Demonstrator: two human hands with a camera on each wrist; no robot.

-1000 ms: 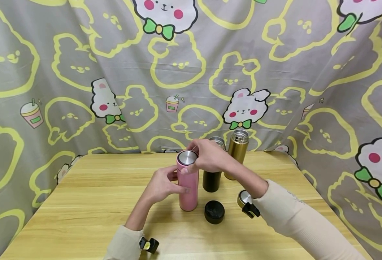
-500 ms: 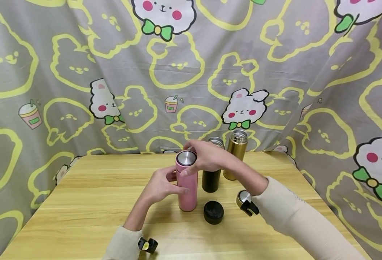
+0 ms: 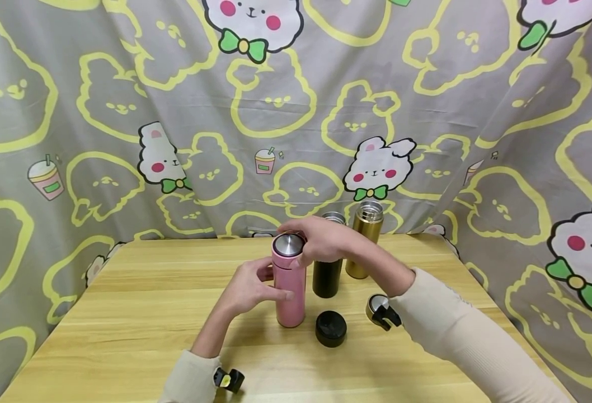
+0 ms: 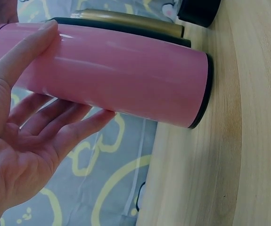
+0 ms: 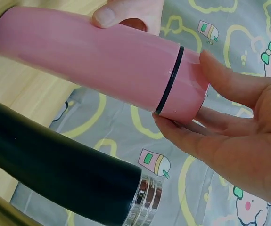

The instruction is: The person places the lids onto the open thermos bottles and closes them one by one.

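A pink thermos bottle point(image 3: 290, 305) stands upright on the wooden table, its pink lid point(image 5: 187, 89) with a steel top still seated above a dark ring. My left hand point(image 3: 249, 288) grips the bottle's body, thumb on the near side and fingers behind, as the left wrist view shows. Around the lid curl the thumb and fingers of my right hand point(image 3: 326, 240). Just behind that hand stands a black thermos bottle point(image 3: 327, 280) with a bare steel neck. A gold thermos bottle point(image 3: 366, 229), also lidless, stands farther back to the right.
In front of the bottles a black lid point(image 3: 331, 329) lies on the table point(image 3: 140, 319). To its right lies a gold lid point(image 3: 378, 305) with a steel top, partly covered by the right wrist's black camera mount point(image 3: 388, 318). A patterned curtain point(image 3: 200, 101) hangs behind the table.
My right hand's fingers and thumb have shifted round the lid, the thumb moving rightward. The left hand keeps its grip, and the pink bottle stays in place.
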